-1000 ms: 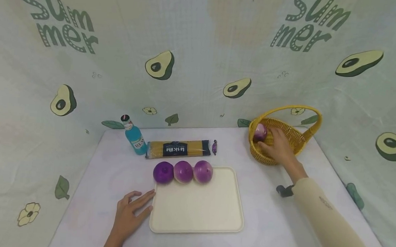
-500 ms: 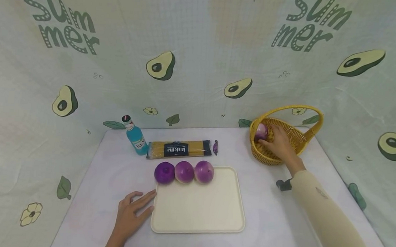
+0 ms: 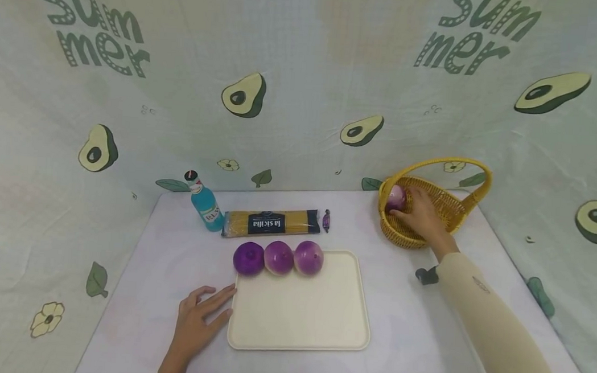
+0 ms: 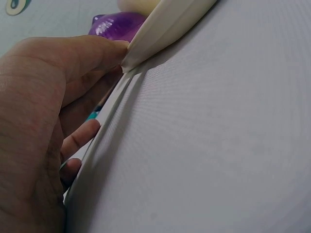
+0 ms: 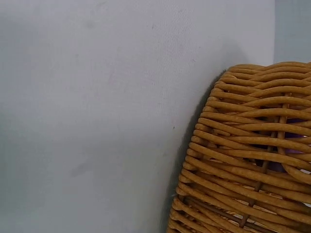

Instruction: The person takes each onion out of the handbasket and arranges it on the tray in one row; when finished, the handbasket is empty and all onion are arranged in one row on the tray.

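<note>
My right hand (image 3: 424, 215) reaches into a yellow wicker basket (image 3: 400, 236), thumb and fingers on either side of a purple-and-white onion (image 3: 395, 197). It seems to grip the onion; part of the fingertips is hidden. The right wrist view shows the basket's woven side (image 5: 257, 141) but no hand. My left hand (image 3: 195, 323) lies at the left edge of a cream tray (image 3: 301, 318), fingers extended. In the left wrist view this hand (image 4: 73, 73) touches the tray rim (image 4: 160, 34). Along the tray's far edge sit a dark purple onion (image 3: 248, 258) and two paler onions (image 3: 279, 258).
Behind the tray lie a spaghetti packet (image 3: 271, 223) and a small purple wrapped candy (image 3: 326, 221). A blue bottle (image 3: 207, 206) stands at the packet's left end. The basket's tall handle (image 3: 441, 160) arches over its opening. A printed cloth (image 3: 296, 49) hangs behind the table.
My right hand has moved slightly left inside the basket, its fingers coming in close around the onion. The left hand keeps its place at the tray edge. The head view has shifted a little.
</note>
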`<state>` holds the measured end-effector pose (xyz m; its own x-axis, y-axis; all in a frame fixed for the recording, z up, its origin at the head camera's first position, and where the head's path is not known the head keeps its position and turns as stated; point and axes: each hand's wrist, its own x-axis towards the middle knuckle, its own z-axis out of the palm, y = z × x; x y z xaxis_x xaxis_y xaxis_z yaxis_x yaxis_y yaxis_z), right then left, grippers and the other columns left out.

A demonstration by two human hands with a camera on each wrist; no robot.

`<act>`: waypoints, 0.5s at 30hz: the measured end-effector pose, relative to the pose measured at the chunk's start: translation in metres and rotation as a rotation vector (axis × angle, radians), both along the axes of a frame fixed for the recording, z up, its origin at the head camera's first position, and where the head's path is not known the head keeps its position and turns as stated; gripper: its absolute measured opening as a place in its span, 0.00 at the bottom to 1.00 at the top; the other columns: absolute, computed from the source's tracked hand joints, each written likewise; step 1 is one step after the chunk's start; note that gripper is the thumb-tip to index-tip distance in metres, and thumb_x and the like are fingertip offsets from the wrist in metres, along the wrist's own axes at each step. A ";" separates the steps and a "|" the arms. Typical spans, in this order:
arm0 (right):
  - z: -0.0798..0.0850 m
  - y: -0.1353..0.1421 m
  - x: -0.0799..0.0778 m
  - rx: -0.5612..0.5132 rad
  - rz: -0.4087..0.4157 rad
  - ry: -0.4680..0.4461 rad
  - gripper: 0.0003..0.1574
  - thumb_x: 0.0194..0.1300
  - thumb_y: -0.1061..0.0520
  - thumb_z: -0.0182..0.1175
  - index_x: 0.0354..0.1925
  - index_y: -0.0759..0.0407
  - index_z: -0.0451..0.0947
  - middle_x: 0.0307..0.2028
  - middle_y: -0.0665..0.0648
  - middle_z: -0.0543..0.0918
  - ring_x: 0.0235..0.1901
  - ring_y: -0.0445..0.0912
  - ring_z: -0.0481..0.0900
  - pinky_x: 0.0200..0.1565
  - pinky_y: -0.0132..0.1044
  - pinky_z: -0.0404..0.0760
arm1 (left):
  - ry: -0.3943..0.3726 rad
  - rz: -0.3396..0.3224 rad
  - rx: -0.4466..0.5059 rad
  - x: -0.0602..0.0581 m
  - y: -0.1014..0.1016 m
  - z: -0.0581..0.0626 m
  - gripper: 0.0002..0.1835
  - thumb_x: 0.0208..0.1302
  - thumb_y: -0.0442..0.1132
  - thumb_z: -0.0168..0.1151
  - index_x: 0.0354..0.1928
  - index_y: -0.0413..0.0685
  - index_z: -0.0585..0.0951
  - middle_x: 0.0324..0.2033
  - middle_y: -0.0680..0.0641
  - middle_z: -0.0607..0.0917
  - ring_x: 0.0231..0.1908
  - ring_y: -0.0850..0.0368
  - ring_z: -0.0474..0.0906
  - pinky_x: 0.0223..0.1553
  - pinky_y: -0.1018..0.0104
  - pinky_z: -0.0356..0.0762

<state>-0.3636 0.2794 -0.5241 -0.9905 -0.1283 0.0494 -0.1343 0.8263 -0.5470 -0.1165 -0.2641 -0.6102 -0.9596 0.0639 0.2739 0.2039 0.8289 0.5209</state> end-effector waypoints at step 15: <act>-0.009 -0.005 -0.011 -0.031 -0.007 -0.030 0.53 0.66 0.51 0.69 0.74 0.71 0.49 0.70 0.75 0.53 0.70 0.70 0.53 0.68 0.65 0.55 | 0.011 -0.014 0.006 0.001 0.001 0.003 0.25 0.61 0.50 0.72 0.61 0.67 0.81 0.60 0.62 0.81 0.61 0.53 0.66 0.58 0.43 0.55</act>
<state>-0.3750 0.2744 -0.5329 -0.9924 -0.1206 0.0235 -0.1120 0.8098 -0.5759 -0.1159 -0.2634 -0.6069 -0.9557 0.0755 0.2845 0.2208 0.8230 0.5234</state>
